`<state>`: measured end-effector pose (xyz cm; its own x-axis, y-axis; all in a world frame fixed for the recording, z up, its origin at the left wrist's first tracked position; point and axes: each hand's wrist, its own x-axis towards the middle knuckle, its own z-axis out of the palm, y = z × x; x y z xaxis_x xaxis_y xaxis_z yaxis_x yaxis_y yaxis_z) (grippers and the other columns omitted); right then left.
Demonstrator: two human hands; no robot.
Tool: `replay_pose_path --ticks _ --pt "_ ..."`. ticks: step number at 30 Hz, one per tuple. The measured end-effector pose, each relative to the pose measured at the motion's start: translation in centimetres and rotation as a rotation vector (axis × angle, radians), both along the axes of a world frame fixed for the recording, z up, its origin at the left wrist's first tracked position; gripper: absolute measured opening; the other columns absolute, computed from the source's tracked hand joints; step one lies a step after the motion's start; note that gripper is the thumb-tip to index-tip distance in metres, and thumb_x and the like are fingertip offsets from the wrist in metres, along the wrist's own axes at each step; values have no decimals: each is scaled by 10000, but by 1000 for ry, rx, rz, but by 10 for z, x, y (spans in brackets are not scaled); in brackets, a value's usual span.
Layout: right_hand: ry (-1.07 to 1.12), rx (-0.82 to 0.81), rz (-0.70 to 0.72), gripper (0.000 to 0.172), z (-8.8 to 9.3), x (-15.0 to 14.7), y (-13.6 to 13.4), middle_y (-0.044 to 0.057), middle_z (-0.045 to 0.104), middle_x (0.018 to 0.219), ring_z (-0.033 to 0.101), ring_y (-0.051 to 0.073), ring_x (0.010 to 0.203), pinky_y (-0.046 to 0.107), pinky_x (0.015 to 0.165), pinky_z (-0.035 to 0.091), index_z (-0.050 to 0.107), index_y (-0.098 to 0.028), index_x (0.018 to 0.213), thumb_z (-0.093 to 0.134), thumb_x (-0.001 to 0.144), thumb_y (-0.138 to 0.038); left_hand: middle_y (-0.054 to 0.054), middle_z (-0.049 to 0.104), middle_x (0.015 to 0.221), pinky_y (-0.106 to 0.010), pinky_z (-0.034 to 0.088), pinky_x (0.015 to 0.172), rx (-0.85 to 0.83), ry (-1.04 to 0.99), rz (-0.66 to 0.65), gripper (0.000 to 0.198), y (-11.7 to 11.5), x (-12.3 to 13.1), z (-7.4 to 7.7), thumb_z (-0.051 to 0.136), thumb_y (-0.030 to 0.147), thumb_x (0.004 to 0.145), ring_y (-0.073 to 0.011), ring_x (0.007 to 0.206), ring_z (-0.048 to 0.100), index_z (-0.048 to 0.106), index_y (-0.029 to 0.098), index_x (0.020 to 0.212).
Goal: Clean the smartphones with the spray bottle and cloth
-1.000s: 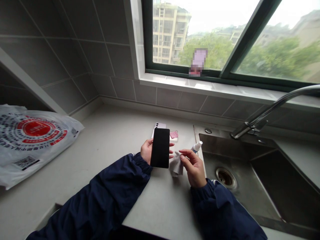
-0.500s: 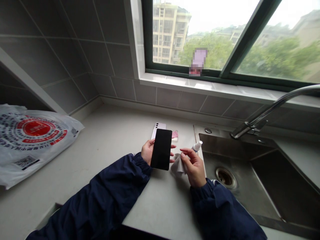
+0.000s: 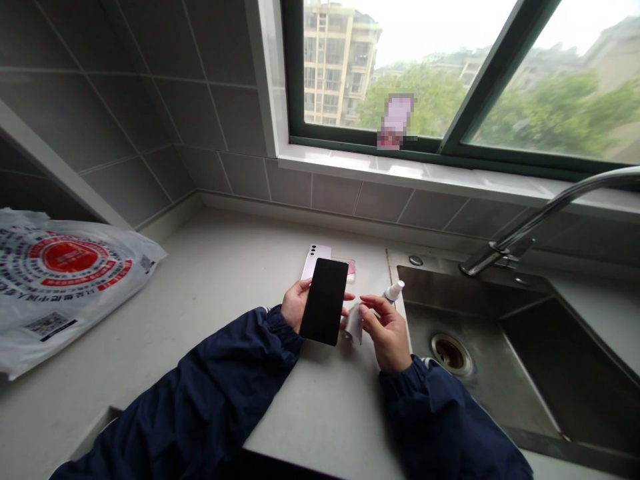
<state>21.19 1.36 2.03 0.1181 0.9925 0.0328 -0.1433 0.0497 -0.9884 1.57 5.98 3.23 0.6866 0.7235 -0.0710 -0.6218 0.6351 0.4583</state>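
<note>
A black-screened phone (image 3: pixel 325 302) lies in my left hand (image 3: pixel 294 304), thumb on its left edge and fingertips showing past its right edge. My right hand (image 3: pixel 387 331) pinches a light grey cloth (image 3: pixel 355 325), which hangs down just right of the phone. Behind the held phone, a pale lilac phone (image 3: pixel 315 257) with several camera lenses rests on the counter. Beside it is a clear phone case (image 3: pixel 351 269) with something pink in it, partly covered. A small white-capped bottle (image 3: pixel 395 291) lies beyond my right fingers, its lower part hidden.
To the right is a steel sink (image 3: pixel 480 393) with a chrome faucet (image 3: pixel 530 223). A white plastic bag (image 3: pixel 75 280) with red and black print sits at the left on the pale counter (image 3: pixel 215 260). A tiled wall and a window stand behind.
The cloth has swung and now hangs narrower from my right fingers. The held phone has shifted slightly right and tilted a little. My right hand has barely moved.
</note>
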Motion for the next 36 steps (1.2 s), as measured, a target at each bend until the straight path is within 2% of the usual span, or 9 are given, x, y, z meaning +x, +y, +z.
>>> replay_pose_path --ticks 6,12,19,24,28,32,36 --pt "51 23 110 373 -3 3 0 79 740 1027 688 244 938 347 748 565 696 -237 1130 755 773 -330 -260 633 1273 -536 486 863 -26 -15 36 646 4 -3 -3 324 454 911 -368 942 686 578 27 1323" --pt "36 109 170 433 -2 1 2 71 729 1151 654 272 1136 459 992 517 694 -272 1175 761 750 -227 -260 650 1240 -526 489 853 -33 -33 69 628 6 -3 2 315 426 901 -353 902 688 613 -5 1247" --pt "4 134 209 475 3 1 0 90 710 1219 628 277 1203 436 966 549 667 -272 1225 790 767 -265 -266 653 1223 -502 497 816 -45 10 103 637 6 -2 2 312 428 903 -347 876 685 586 -14 1272" --pt "5 101 144 447 4 1 0 100 730 1133 668 274 1101 407 843 594 681 -243 1177 818 758 -312 -274 640 1241 -531 475 878 -33 -12 85 642 6 -3 -1 326 430 895 -359 905 684 578 -19 1279" --pt "18 93 82 392 4 0 0 87 735 1037 700 232 903 336 678 592 702 -220 1094 827 751 -361 -271 634 1253 -545 455 915 -19 -23 82 634 7 -3 -2 336 432 898 -367 927 685 565 3 1305" --pt "-50 86 39 343 5 3 0 39 731 812 645 161 648 315 614 552 713 -196 1040 804 779 -399 -268 632 1259 -550 451 925 -13 -16 88 636 6 -4 -1 343 432 895 -355 915 686 546 12 1328" --pt "-132 101 -32 286 7 5 -1 14 694 687 597 144 582 290 576 512 741 -188 978 774 811 -419 -263 641 1245 -547 461 909 -17 8 94 636 6 -4 2 339 436 893 -350 903 688 549 15 1321"
